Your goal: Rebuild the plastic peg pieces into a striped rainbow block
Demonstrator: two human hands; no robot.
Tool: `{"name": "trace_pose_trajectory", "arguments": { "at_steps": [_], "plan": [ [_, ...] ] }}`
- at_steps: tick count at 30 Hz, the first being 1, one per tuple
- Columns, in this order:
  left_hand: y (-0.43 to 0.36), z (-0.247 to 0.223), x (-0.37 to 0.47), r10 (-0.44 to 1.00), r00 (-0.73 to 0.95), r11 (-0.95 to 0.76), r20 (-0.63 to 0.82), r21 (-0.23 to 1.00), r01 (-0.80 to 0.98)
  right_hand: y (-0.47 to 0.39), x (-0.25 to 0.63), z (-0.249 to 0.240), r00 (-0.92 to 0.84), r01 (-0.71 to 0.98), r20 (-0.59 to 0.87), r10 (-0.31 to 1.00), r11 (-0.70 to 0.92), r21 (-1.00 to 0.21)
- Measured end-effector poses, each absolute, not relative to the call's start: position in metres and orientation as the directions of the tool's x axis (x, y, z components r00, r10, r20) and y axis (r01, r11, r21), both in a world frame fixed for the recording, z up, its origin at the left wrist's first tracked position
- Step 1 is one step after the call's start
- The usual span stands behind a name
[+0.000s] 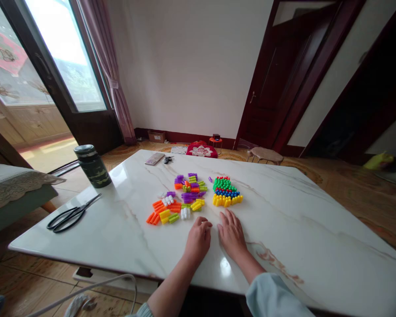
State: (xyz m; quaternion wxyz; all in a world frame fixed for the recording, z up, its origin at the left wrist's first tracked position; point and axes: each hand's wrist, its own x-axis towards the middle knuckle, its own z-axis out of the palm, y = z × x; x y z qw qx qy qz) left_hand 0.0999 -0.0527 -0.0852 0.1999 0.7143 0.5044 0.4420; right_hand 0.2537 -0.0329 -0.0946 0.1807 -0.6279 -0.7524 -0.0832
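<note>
My left hand (pixel 199 237) rests on the table with its fingers curled in; what they hold, if anything, is hidden. Beside it, my right hand (pixel 231 232) lies with fingers stretched out over the tabletop, holding nothing visible. Just beyond the right hand, small yellow plastic pegs (pixel 222 201) stand in a close group, with blue pegs (pixel 226 193) and green pegs (pixel 222 185) behind, and some red ones among them. Past my left hand lie loose clusters of similar pieces: white (pixel 185 214), orange (pixel 174 207), lime (pixel 174 218) and purple (pixel 191 196).
The marble-patterned white table (pixel 303 229) carries black-handled scissors (pixel 73 215) and a dark camouflage flask (pixel 93 167) at the left. A phone (pixel 155 158) and keys (pixel 168 160) lie near the far edge. Beyond it stands a round stool (pixel 265 155).
</note>
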Motion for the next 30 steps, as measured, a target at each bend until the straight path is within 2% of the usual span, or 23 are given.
{"name": "trace_pose_trajectory", "arguments": {
  "at_steps": [4, 8, 11, 14, 17, 19, 22, 24, 30],
  "plan": [
    [-0.054, -0.083, 0.098, 0.879, 0.038, -0.408, 0.475, 0.71, 0.573, -0.038, 0.25, -0.089, -0.139, 0.981, 0.33, 0.934, 0.176, -0.085],
    [-0.048, -0.073, 0.092, 0.824, -0.029, -0.317, 0.566, 0.503, 0.804, -0.037, 0.247, -0.081, -0.13, 0.982, 0.322, 0.938, 0.167, -0.09],
    [-0.032, -0.068, 0.086, 0.849, -0.051, -0.184, 0.526, 0.385, 0.905, -0.037, 0.246, -0.079, -0.129, 0.98, 0.33, 0.935, 0.172, -0.104],
    [-0.014, -0.07, 0.079, 0.873, -0.024, -0.153, 0.487, 0.321, 0.935, -0.036, 0.245, -0.08, -0.125, 0.976, 0.349, 0.929, 0.178, -0.124],
    [-0.009, -0.072, 0.076, 0.852, 0.043, -0.222, 0.521, 0.286, 0.932, -0.037, 0.246, -0.081, -0.131, 0.962, 0.392, 0.911, 0.213, -0.173],
    [-0.011, -0.072, 0.078, 0.829, 0.156, -0.349, 0.536, 0.278, 0.895, -0.037, 0.247, -0.081, -0.187, 0.93, 0.429, 0.884, 0.3, -0.212],
    [-0.019, -0.068, 0.082, 0.757, 0.419, -0.607, 0.502, 0.3, 0.736, -0.038, 0.248, -0.079, -0.324, 0.846, 0.449, 0.832, 0.468, -0.256],
    [-0.024, -0.066, 0.084, 0.702, 0.516, -0.699, 0.491, 0.341, 0.628, -0.038, 0.248, -0.078, -0.369, 0.807, 0.441, 0.818, 0.517, -0.284],
    [-0.026, -0.062, 0.085, 0.704, 0.493, -0.704, 0.511, 0.414, 0.577, -0.037, 0.248, -0.077, -0.354, 0.811, 0.456, 0.816, 0.511, -0.285]
  ]
}}
